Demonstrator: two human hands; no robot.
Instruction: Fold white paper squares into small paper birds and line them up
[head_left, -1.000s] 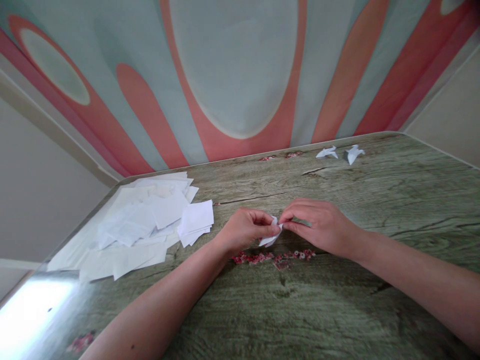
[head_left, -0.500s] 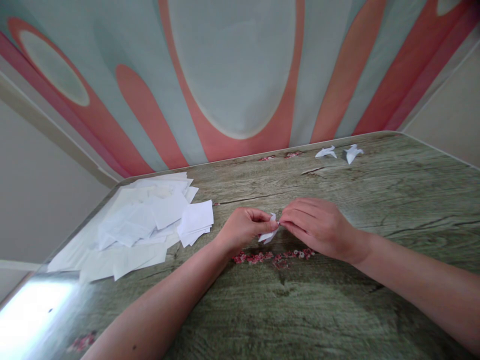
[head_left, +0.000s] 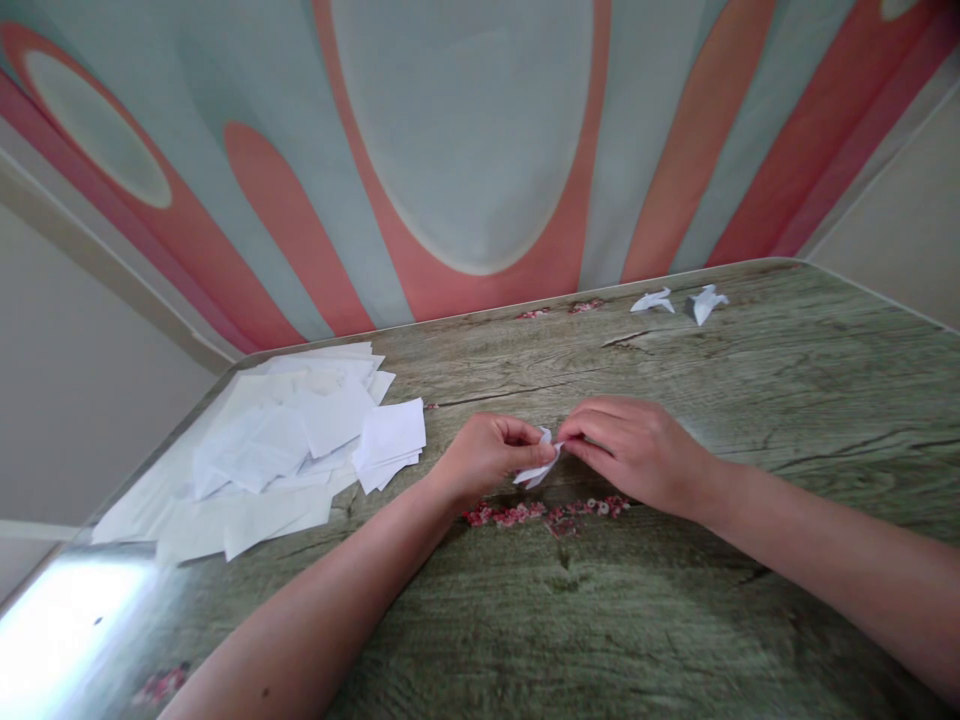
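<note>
A small piece of folded white paper (head_left: 531,476) is held just above the wood-patterned table (head_left: 570,620), near its middle. My left hand (head_left: 491,455) pinches it between thumb and fingers, with part of the paper hidden behind them. From the other side, the fingertips of my right hand (head_left: 634,450) are pressed together on a thin pointed end of the same paper. Two finished-looking folded paper birds, one paper bird (head_left: 654,301) and another paper bird (head_left: 706,304), lie near the far edge at the right.
To the left spreads a large loose pile of white paper sheets (head_left: 262,430). Beside it lies a small stack of square white paper (head_left: 391,435). A wall with a red and pale-blue pattern (head_left: 465,120) rises behind the table. Printed pink flowers mark the tabletop.
My right fingertips have shifted slightly on the paper's pointed end, and a little more of that tip shows. My left hand keeps its pinch. The rest looks the same.
</note>
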